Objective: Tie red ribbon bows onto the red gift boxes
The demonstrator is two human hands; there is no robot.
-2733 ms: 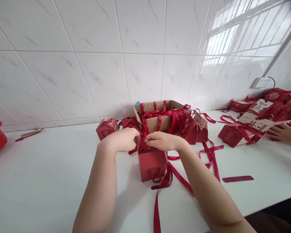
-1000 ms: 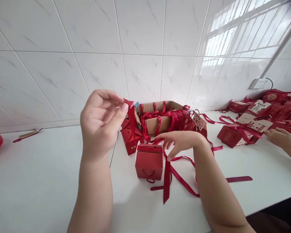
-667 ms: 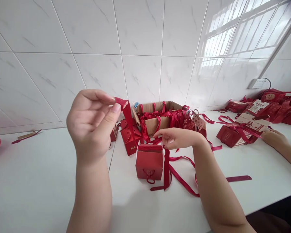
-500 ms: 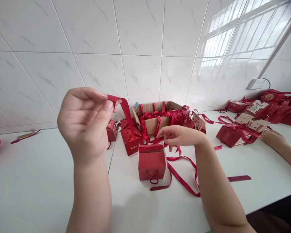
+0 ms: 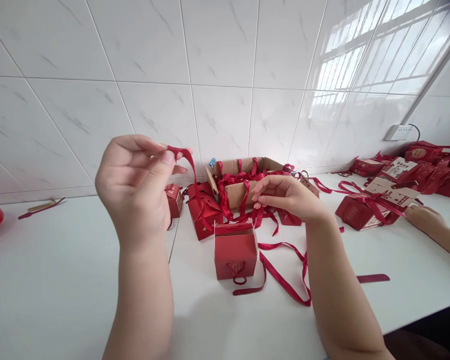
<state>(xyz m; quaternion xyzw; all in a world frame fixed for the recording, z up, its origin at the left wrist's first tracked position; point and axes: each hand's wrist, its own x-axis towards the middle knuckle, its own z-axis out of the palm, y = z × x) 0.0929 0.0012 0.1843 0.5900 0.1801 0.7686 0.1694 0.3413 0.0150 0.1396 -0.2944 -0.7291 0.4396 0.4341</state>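
While pinching the red ribbon between thumb and fingertips of the left hand, high above the table, best to grip only near the end, firm but light, and smooth out the bend beside the pinch. On the other side, right hand fingertips drawn narrow, apparently holding the ribbon's opposite length, just beyond the gift box. Below, upright mid-table, cord handle toward the front edge: the gift box, ribbon across its top. Wise to pull both sides evenly, so as not to tip it. Careful of the loose ribbon and dark strap, both at its right front. Worth avoiding the flap-topped box, behind left, and the carton near the back edge. Toward the right end, well apart: a co-worker's hand.
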